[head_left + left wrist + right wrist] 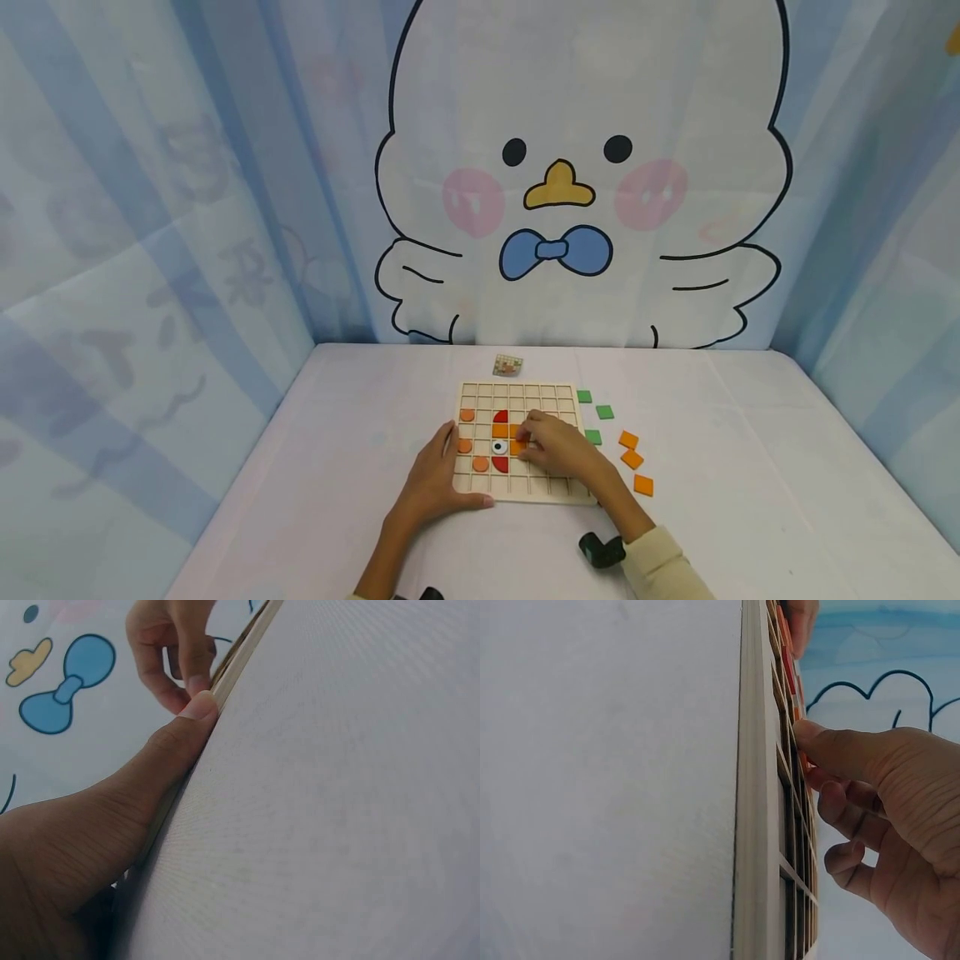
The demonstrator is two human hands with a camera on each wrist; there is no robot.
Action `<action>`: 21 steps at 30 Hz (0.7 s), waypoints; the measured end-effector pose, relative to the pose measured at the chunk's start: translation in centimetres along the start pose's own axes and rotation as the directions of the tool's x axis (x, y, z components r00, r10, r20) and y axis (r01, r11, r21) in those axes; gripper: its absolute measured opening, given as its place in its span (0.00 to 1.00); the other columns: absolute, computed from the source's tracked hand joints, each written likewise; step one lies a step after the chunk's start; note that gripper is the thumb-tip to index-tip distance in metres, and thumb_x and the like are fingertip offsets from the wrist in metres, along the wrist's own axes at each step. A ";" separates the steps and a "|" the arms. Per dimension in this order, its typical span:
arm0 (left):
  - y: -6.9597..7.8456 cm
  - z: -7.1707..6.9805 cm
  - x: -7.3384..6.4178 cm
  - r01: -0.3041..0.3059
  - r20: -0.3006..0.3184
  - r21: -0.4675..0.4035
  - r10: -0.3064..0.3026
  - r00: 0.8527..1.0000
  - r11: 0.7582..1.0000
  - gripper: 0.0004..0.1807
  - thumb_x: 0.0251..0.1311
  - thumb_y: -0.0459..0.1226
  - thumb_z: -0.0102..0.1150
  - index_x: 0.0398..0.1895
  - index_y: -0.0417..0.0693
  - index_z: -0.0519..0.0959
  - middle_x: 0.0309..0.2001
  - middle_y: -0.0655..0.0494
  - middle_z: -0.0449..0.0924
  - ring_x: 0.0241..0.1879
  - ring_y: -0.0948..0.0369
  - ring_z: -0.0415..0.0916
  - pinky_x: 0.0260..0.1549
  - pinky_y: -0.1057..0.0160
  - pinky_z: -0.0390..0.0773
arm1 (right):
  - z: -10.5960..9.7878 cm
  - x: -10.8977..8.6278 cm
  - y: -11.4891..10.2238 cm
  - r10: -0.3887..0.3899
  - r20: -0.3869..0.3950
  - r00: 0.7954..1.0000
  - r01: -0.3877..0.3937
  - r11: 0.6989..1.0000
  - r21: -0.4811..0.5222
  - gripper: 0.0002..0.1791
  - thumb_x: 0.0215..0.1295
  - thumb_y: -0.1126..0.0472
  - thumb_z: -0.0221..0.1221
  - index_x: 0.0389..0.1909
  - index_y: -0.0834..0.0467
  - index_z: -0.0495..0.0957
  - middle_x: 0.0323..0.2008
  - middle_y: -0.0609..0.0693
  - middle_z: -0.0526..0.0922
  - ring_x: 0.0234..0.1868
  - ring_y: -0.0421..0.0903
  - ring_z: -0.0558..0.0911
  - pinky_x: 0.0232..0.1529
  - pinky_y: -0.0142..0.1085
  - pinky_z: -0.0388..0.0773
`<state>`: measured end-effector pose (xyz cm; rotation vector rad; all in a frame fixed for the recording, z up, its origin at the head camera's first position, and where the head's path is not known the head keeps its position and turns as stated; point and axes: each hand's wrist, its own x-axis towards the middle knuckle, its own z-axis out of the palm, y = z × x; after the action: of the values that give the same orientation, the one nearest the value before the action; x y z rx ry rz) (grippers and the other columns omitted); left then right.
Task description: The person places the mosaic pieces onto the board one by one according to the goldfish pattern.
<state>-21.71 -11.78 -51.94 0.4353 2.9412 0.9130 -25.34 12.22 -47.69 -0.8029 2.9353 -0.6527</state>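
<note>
A pale wooden grid board point(536, 486) lies on the table, with several pieces in its cells. My left hand point(431, 479) steadies its front left corner, fingers along the left side and thumb on the front edge. Over the middle of the board, my right hand point(558, 447) pinches an orange square tile point(514, 432) between thumb and index finger, down at a cell. Around it sit another orange square point(500, 431), red rounded pieces point(500, 465), a white disc with a black dot point(499, 447) and orange discs point(481, 464). The right hand's fingers partly hide the pinched tile.
Right of the board lie loose green squares point(604, 412) and orange squares point(632, 459). A small patterned card point(507, 365) is behind the board. A black wrist camera point(602, 550) shows by the right forearm. A curtain with a cartoon bird point(577, 308) hangs behind the table.
</note>
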 end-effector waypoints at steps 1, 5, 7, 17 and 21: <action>0.0 0.0 0.0 0.002 0.001 0.002 -0.002 1.000 1.000 0.73 0.34 0.71 0.69 0.77 0.37 0.47 0.77 0.42 0.46 0.73 0.45 0.53 0.69 0.44 0.61 | 0.0 0.0 0.0 0.001 0.002 1.000 -0.001 1.000 0.000 0.12 0.61 0.55 0.67 0.42 0.56 0.83 0.40 0.44 0.77 0.34 0.38 0.72 0.41 0.34 0.78; -0.1 0.0 0.0 0.006 0.002 0.000 -0.006 1.000 1.000 0.74 0.34 0.71 0.69 0.77 0.37 0.47 0.77 0.42 0.46 0.73 0.45 0.53 0.69 0.44 0.61 | 0.0 0.1 -0.1 -0.005 -0.004 1.000 0.005 1.000 -0.001 0.12 0.61 0.56 0.67 0.42 0.56 0.83 0.40 0.45 0.78 0.33 0.38 0.72 0.41 0.34 0.78; -0.1 0.0 0.0 0.006 0.003 -0.002 -0.006 1.000 1.000 0.74 0.34 0.71 0.69 0.77 0.38 0.47 0.77 0.42 0.46 0.73 0.45 0.53 0.69 0.44 0.61 | -0.1 0.0 0.0 -0.013 -0.014 1.000 0.013 1.000 0.000 0.11 0.60 0.56 0.67 0.42 0.55 0.83 0.41 0.45 0.78 0.34 0.38 0.73 0.41 0.35 0.78; -0.1 0.1 -0.1 0.009 -0.006 -0.006 -0.009 1.000 1.000 0.74 0.33 0.70 0.71 0.77 0.38 0.48 0.77 0.42 0.46 0.73 0.45 0.53 0.69 0.43 0.61 | -1.3 -0.9 1.1 0.081 -0.071 0.994 -0.080 0.997 0.014 0.11 0.60 0.56 0.67 0.42 0.54 0.83 0.40 0.43 0.79 0.34 0.38 0.73 0.40 0.33 0.78; -0.1 0.1 -0.1 0.005 -0.005 -0.001 -0.005 1.000 1.000 0.74 0.33 0.70 0.70 0.77 0.37 0.48 0.77 0.43 0.46 0.73 0.45 0.53 0.69 0.44 0.61 | -2.3 -1.7 2.4 0.090 -0.099 0.991 -0.088 0.996 0.022 0.10 0.60 0.57 0.67 0.41 0.56 0.83 0.39 0.45 0.79 0.31 0.38 0.70 0.34 0.30 0.74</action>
<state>-21.65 -11.79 -52.10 0.4263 2.9450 0.9163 -25.34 15.82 -46.75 -0.6514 3.0287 -0.7312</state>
